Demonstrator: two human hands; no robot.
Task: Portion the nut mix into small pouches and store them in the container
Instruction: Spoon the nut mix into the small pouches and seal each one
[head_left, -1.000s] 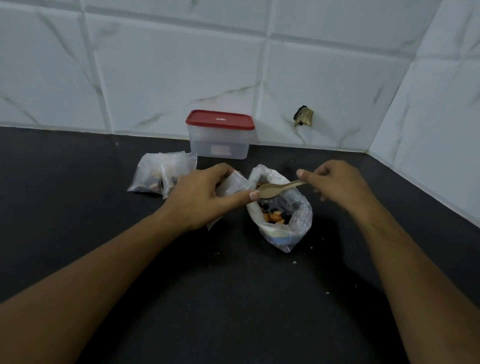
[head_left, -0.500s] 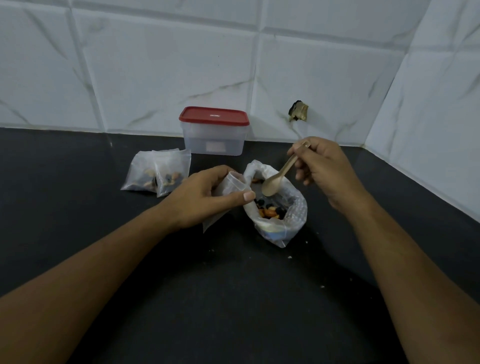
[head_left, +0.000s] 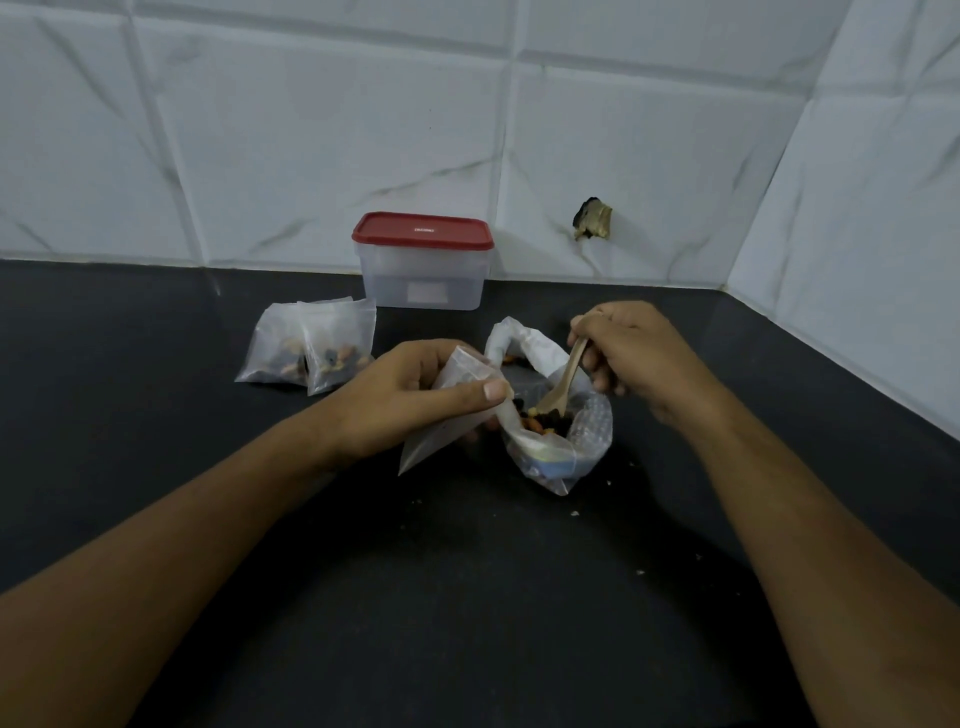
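Lowered since before, the spoon (head_left: 565, 373) is gripped by the right hand (head_left: 641, 358), bowl in the nut bag (head_left: 592, 428); at the bag's nine o'clock an empty pouch (head_left: 441, 434) is pinched by the left hand (head_left: 410, 400).

White marble tile walls (head_left: 322, 130), black counter (head_left: 467, 597), dim.

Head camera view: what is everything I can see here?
container: one, clear with red lid, by the back wall.
filled pouches: two, clear, left of the container.
nut mix bag: one, clear, open, centre.
empty pouch: one, clear, beside the bag.
spoon: one, tan, tip in the bag.
crumbs: several, pale, around the bag.
counter: one, black.
wall tiles: white, marbled, behind.
left grip: one, holds the empty pouch.
right grip: one, holds the spoon.
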